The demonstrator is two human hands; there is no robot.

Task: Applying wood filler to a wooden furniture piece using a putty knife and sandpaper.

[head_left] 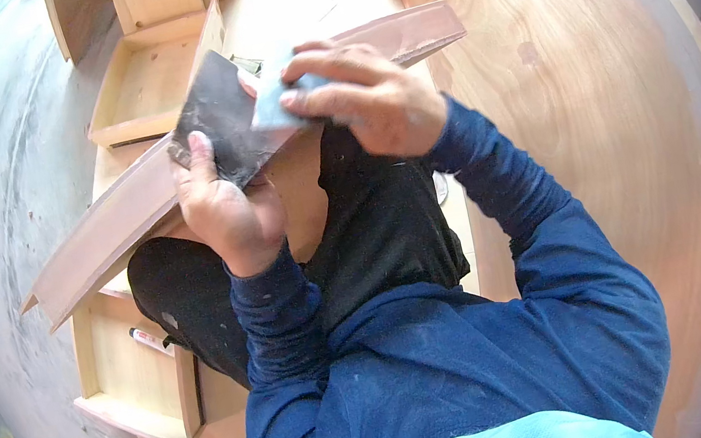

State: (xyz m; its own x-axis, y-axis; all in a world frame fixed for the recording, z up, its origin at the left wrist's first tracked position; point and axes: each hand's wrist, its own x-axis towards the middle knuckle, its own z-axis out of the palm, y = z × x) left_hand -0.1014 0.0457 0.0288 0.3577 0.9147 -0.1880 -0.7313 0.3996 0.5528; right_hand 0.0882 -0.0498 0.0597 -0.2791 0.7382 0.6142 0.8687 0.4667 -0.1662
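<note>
Pale, grey-streaked surface (1, 205), left; broad wood-grained panel (602, 128), right; open wooden boxes (160, 68) between. Long pinkish board (107, 210) slants over black-clad knees (179, 282). Left grip (229, 212) is closed on a dark, flat, smudged sheet (222, 115) over the board; right grip (371, 98) clasps a blurred, pale blue pad (276, 105) beside it.

The left hand (227, 212) is holding a dark flat sheet (222, 120), its thumb pressing on the upper face. The right hand (372, 102) is gripping a pale blue piece (274, 106), which is appearing blurred, just beside this sheet. Under them, a long pinkish board (102, 218) is lying slantwise. One drawer (133, 129) is standing beyond; a pen (148, 339) is resting in a nearer drawer (132, 424).
</note>
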